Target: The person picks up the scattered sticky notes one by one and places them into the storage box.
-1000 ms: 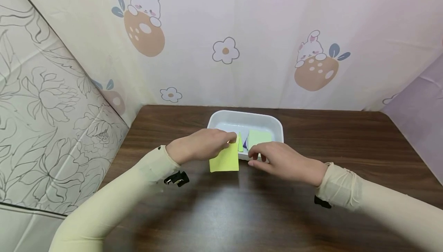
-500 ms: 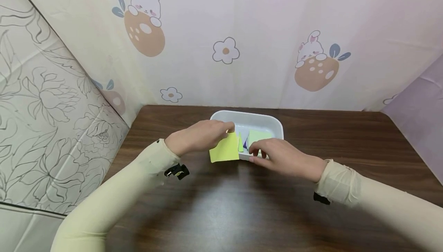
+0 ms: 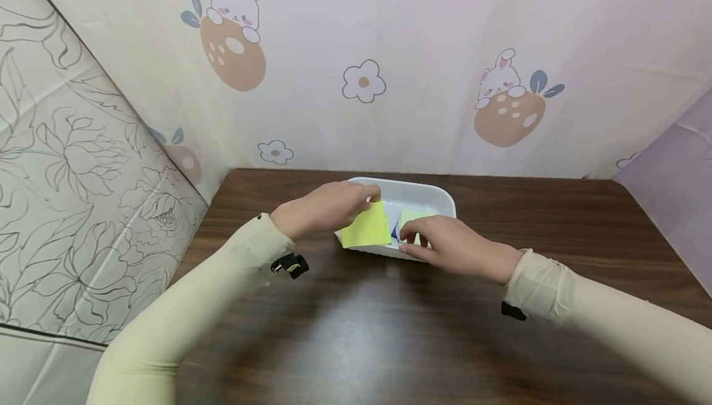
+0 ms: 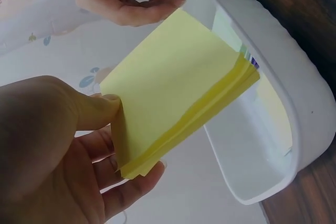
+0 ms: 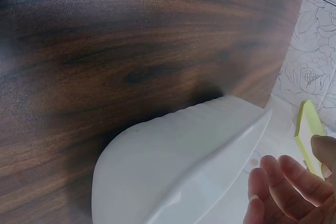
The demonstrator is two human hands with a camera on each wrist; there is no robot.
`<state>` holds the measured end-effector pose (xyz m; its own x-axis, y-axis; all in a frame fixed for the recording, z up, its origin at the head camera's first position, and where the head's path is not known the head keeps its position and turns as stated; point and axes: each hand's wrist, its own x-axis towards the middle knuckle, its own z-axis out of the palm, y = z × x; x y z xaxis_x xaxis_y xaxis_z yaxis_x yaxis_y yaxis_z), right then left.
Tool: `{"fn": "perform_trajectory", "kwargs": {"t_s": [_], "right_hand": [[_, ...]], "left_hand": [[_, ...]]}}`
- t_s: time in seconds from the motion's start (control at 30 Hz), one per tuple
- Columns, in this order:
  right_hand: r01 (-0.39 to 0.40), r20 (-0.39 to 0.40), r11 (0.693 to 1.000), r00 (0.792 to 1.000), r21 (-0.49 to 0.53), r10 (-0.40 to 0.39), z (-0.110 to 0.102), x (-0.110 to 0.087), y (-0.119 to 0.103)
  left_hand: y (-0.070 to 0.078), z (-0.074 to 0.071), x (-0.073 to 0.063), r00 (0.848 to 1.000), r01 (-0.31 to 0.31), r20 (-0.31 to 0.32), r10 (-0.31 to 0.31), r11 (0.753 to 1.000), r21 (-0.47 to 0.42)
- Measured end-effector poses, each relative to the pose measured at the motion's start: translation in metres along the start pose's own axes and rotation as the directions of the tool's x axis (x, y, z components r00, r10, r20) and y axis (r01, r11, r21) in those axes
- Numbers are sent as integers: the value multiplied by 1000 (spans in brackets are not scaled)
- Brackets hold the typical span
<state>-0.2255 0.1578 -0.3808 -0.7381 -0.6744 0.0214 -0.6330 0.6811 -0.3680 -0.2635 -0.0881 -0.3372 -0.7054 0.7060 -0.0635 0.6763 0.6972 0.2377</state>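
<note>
My left hand (image 3: 330, 208) grips a yellow sticky note pad (image 3: 367, 227) by one edge, tilted over the left part of a white tray (image 3: 417, 191). In the left wrist view the thumb lies on the face of the pad (image 4: 173, 72), with fingers behind it. My right hand (image 3: 453, 245) hovers at the tray's front right, fingers loosely bent, nothing visible between them. Partly behind that hand, a pale green square of notes (image 3: 410, 214) lies in the tray. A small purple piece (image 3: 394, 232) shows beside it.
The tray stands on a dark wood table (image 3: 356, 337), near its back edge. Behind the table hangs a curtain (image 3: 423, 83) with rabbit prints. A white floral sheet (image 3: 83, 164) closes off the left side.
My left hand has moved up and away from me, taking the yellow pad from in front of the tray to over it. The right hand has shifted slightly the same way.
</note>
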Motion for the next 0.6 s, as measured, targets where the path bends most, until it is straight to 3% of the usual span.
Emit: {"fn": "perform_trajectory", "kwargs": {"t_s": [0.6], "right_hand": [[-19,6,1000,1000,11,19,-1,8,10]], "left_hand": [[-10,5,16,999,37,19,-37,999,12]]}}
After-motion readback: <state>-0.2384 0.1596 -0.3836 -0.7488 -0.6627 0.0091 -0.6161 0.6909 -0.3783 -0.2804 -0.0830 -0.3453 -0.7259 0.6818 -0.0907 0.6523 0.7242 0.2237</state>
